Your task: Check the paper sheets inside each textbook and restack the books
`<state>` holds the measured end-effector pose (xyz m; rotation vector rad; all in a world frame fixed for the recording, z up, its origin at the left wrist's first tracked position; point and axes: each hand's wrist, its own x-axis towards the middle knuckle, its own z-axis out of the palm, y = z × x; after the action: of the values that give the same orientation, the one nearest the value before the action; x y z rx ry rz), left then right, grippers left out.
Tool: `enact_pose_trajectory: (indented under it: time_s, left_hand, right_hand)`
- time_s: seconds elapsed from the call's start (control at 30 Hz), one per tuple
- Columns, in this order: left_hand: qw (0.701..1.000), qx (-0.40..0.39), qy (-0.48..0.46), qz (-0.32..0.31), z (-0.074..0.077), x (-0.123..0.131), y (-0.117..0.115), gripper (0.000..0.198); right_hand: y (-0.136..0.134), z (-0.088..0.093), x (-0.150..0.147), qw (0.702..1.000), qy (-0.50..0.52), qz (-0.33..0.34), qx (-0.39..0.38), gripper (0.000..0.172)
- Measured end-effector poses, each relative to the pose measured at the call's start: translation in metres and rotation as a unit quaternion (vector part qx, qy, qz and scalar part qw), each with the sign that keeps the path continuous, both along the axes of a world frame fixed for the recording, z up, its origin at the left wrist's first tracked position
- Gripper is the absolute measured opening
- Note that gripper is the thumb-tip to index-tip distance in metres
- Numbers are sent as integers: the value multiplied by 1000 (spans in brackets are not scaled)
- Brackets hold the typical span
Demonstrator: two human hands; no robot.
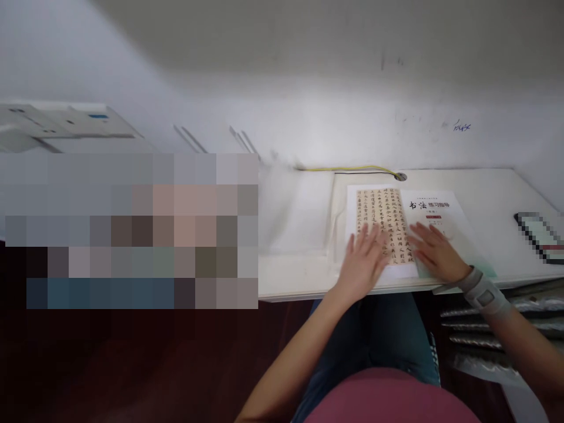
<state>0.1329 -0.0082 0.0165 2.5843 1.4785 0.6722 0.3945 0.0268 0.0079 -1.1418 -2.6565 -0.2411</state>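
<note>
A calligraphy book [434,205] lies open on the white desk. Its left page has columns of brush-written characters on a tan ground; the right page is white with a printed title and a green lower corner. My left hand [365,255] rests over the lower left page with its fingers spread. Over the lower part of the right page, near the fold, is my right hand [434,249], fingers apart and palm down. Neither hand grips anything. A grey band with a small buckle or device [482,294] circles my right wrist.
To the right lies a partly blurred, dark-edged phone-like object [540,235]. A yellow cable [352,168] runs to a round hole [400,176] at the desk's back. White sheeting [295,217] covers the desk left of the book. Shiny wrapped items [493,323] sit below the desk's right side.
</note>
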Motion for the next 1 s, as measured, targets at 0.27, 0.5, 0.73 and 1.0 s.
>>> enact_pose_trajectory:
  time_s: [0.27,0.5,0.73,1.0]
  left_hand:
    - [992,14,-39,119,-51,-61,-33,63]
    - [991,57,55,110,-51,-62,-42,74]
    - [986,65,97,115,-47,-66,-44,66]
    - [982,72,110,136,-46,-65,-44,62]
  right_hand:
    - [-27,4,-51,977,-70,190,-67,78]
    - [-15,-4,-77,973,-95,193,-87,90]
    - [-21,-14,-86,992,-96,67,-51,103]
    - [-22,-8,-86,991,-95,81,-48,94]
